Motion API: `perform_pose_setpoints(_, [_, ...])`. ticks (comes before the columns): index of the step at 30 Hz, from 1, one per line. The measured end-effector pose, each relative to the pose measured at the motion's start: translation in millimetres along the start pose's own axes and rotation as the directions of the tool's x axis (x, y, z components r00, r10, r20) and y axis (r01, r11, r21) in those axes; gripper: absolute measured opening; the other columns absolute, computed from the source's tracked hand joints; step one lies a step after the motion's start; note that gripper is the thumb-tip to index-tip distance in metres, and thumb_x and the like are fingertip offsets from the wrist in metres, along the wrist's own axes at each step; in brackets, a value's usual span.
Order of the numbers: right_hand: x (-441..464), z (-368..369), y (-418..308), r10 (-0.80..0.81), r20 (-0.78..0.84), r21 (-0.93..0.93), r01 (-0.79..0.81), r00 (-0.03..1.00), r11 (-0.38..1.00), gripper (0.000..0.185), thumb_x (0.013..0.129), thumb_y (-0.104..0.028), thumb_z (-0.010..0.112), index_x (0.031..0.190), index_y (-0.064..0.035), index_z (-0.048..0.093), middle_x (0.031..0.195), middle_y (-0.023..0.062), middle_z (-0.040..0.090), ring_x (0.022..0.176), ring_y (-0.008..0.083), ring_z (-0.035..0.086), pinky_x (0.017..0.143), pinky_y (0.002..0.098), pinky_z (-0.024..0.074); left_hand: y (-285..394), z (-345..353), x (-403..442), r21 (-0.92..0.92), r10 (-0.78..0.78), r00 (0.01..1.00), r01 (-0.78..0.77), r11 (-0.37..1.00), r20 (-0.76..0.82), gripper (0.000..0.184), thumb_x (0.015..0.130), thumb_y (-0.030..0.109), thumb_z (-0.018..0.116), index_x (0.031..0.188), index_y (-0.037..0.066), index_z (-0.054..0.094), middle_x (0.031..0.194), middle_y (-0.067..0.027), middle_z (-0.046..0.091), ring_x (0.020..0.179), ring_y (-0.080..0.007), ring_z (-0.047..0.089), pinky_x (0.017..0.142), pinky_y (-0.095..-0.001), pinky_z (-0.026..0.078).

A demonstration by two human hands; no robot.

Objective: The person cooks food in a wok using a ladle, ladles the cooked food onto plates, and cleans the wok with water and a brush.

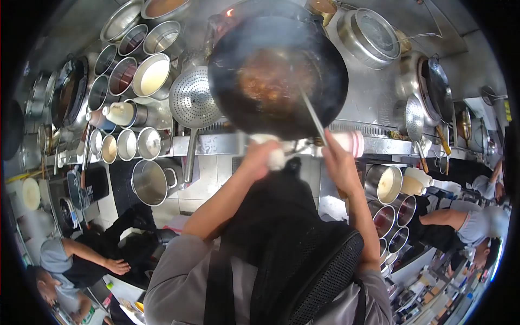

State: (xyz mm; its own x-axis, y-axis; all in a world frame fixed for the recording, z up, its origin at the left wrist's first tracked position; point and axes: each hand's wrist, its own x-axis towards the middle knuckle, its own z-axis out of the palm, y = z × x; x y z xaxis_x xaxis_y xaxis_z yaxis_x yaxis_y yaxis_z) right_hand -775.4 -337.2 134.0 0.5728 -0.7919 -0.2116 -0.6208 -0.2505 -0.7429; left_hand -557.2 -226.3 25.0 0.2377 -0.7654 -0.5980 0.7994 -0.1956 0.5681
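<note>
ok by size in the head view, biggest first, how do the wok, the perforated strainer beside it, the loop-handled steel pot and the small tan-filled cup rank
1. Wok
2. Perforated strainer, handle included
3. Loop-handled steel pot
4. Small tan-filled cup

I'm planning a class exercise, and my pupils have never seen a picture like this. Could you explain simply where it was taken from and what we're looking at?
There is no machine here: a person works with two bare hands. The single picture comes from a camera worn on that person's head, looking forward and down, so their own body fills the bottom. The view looks bent and round.

At the top, a large dark wok holds brown food, blurred by steam. The left hand holds a white cloth at the wok's near edge. The right hand grips a long metal tool reaching into the wok; its far end is hard to see.

To the left lie a strainer and many metal pots. Other people appear at the sides.
</note>
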Motion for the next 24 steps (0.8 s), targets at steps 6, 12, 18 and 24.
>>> perform_pose_setpoints(6, [-39, 16, -54, 0.302, -0.096, 0.175, -0.283, 0.948, 0.943, 0.049, 0.105, -0.017, 0.062, 0.151, -0.0054, 0.053, 0.074, 0.0098, 0.061, 0.063, 0.0148, 0.055, 0.064, 0.0350, 0.0509, 33, -36, 2, 0.137, 0.045, 0.998, -0.049, 0.989, 0.032, 0.021, 0.084, -0.005, 0.065, 0.104, 0.001, 0.061, 0.095, -0.0100, 0.067, 0.079, -0.0236, 0.072, 0.065, -0.0378, 0.060])
perform_pose_setpoints(12, [11, 43, -25, -0.001, -0.320, -0.111, -0.037, 0.947, 0.993, 0.048, 0.103, -0.017, 0.061, 0.149, -0.0050, 0.053, 0.100, 0.0314, 0.071, 0.091, 0.0485, 0.071, 0.082, 0.0479, 0.0544, 47, -54, 4, 0.282, 0.045, 0.991, -0.079, 0.956, 0.127, 0.018, 0.083, -0.006, 0.065, 0.099, 0.002, 0.062, 0.091, -0.0072, 0.066, 0.076, -0.0211, 0.070, 0.062, -0.0349, 0.057])
perform_pose_setpoints(18, [-57, 78, -14, -0.188, -0.159, -0.187, 0.157, 0.969, 0.970, 0.050, 0.099, -0.015, 0.066, 0.147, -0.0104, 0.057, 0.097, 0.0291, 0.071, 0.083, 0.0491, 0.068, 0.075, 0.0511, 0.0535, 52, -68, 4, 0.254, 0.031, 0.979, -0.082, 0.964, 0.200, 0.013, 0.087, -0.001, 0.063, 0.099, 0.004, 0.062, 0.089, -0.0057, 0.065, 0.079, -0.0211, 0.071, 0.063, -0.0374, 0.059])
perform_pose_setpoints(24, [-210, 97, -34, 0.373, -0.195, 0.335, -0.296, 0.907, 0.894, 0.052, 0.102, -0.017, 0.067, 0.152, -0.0121, 0.054, 0.065, 0.0093, 0.059, 0.055, 0.0151, 0.054, 0.057, 0.0350, 0.0471, 27, -90, -40, 0.191, -0.073, 0.976, 0.034, 0.981, 0.204, 0.018, 0.089, 0.003, 0.063, 0.107, 0.006, 0.060, 0.095, -0.0075, 0.066, 0.086, -0.0241, 0.073, 0.071, -0.0411, 0.063])
